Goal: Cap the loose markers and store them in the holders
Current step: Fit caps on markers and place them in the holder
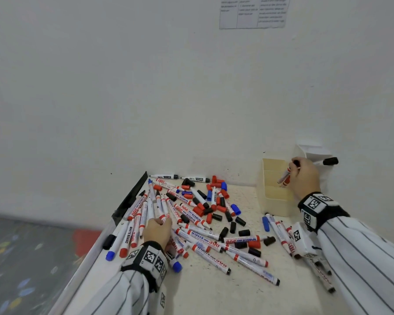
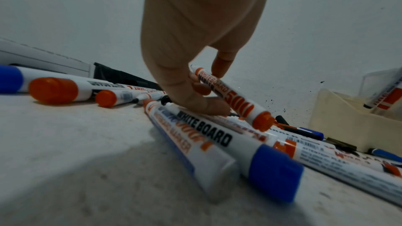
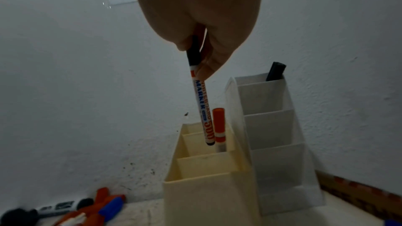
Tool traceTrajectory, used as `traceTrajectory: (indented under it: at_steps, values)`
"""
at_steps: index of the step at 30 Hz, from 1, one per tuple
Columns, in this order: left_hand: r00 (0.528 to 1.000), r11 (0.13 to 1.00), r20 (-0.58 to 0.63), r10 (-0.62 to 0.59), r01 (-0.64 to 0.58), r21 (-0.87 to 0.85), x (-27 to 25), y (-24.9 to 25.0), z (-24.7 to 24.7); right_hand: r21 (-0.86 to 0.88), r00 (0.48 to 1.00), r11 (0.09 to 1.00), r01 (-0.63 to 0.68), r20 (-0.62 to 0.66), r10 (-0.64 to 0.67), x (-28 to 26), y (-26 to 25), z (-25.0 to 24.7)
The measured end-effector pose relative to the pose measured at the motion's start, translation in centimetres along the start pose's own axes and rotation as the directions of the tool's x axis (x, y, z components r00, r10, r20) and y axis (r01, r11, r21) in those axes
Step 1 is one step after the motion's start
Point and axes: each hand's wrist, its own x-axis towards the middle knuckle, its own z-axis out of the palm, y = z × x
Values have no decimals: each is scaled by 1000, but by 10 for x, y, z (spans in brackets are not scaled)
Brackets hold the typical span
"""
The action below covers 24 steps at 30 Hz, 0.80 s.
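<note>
Many loose markers and red, black and blue caps [image 1: 203, 208] lie piled on the white table [image 1: 214, 289]. My left hand [image 1: 157, 230] is down in the pile. In the left wrist view this hand [image 2: 204, 88] pinches a red-ended whiteboard marker [image 2: 234, 99], lifted at a slant. My right hand [image 1: 303, 176] holds a black-capped marker [image 3: 201, 102] upright, with its lower end just over the cream holder [image 3: 206, 195]. A red-capped marker [image 3: 218, 121] stands in that holder. The white holder [image 3: 272, 126] behind it contains a black-capped marker [image 3: 275, 71].
Both holders stand against the wall at the table's far right. A black strip [image 1: 130, 196] runs along the table's left edge, with the floor below it. A small white box with a printed tag [image 1: 303, 241] lies by my right forearm among more markers.
</note>
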Motion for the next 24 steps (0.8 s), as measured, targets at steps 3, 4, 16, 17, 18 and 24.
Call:
traceTrajectory:
  at_steps: [3,4,16,17,18,24]
  values:
    - [999,999,24,41,-41,0,3,4,3,-51,998,998,-22,61,25,6,14,3]
    - [997,998,38,66,-66,-1,2,5,3,-62,997,997,-39,61,43,9,19,4]
    - [969,990,206,136,-126,-61,7,9,7,-329,961,941,-80,224,160,0,32,14]
    - [969,991,210,131,-121,-60,8,9,7,-345,959,934,-93,222,178,-2,28,14]
    - [968,991,212,131,-120,-64,8,9,7,-354,962,931,-94,210,177,-4,24,15]
    - [958,989,244,149,-149,-19,1,15,7,-161,859,985,59,511,32,-40,-18,39]
